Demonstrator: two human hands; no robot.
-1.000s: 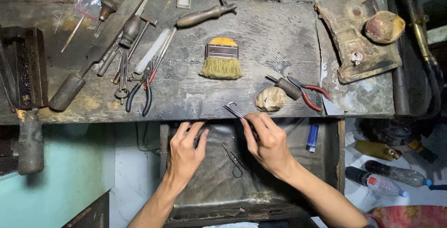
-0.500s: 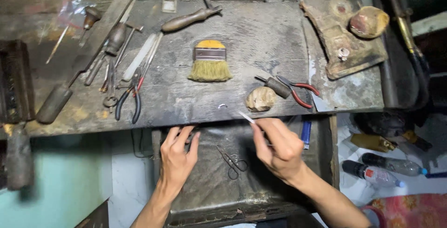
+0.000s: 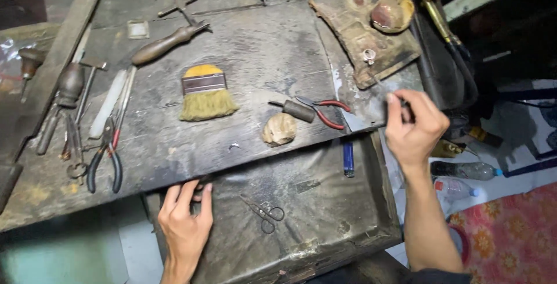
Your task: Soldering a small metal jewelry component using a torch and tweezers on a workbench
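Pinched in your right hand (image 3: 415, 124): something small and dark, fingers curled tight round it at the bench's edge — what it is cannot be made out, since the fingers cover nearly all of it.

Left hand (image 3: 185, 217): flat and empty, fingers spread, resting on the near-left corner of the open drawer (image 3: 348, 226), fingertips touching the underside edge of the workbench (image 3: 255, 46).

Items near the right hand:
- red-handled pliers (image 3: 322, 111), to its left on the bench, just beside a short dark-handled tool (image 3: 297, 110)
- pale lumpy wad (image 3: 279, 129), further left, at the bench edge
- blue lighter (image 3: 348, 157), below and left, in the drawer
- worn brown block (image 3: 362, 31) with a rounded dish (image 3: 393, 12) on it, above the hand

Items near the left hand:
- small scissors (image 3: 264, 213), to its right on the drawer floor
- black-handled pliers (image 3: 104, 162), above and left
- flat brush (image 3: 204, 93), well above

Handling note: keep your right-hand pinch firm and close to the bench so the small piece cannot drop past the drawer side, and keep the left palm steadying the drawer.

Hard to read: the tiny bright scrap (image 3: 234, 145) on the bench, and the tools at the far left — cut off by the frame. Bottles (image 3: 464, 171) lie on the floor beyond your right wrist.
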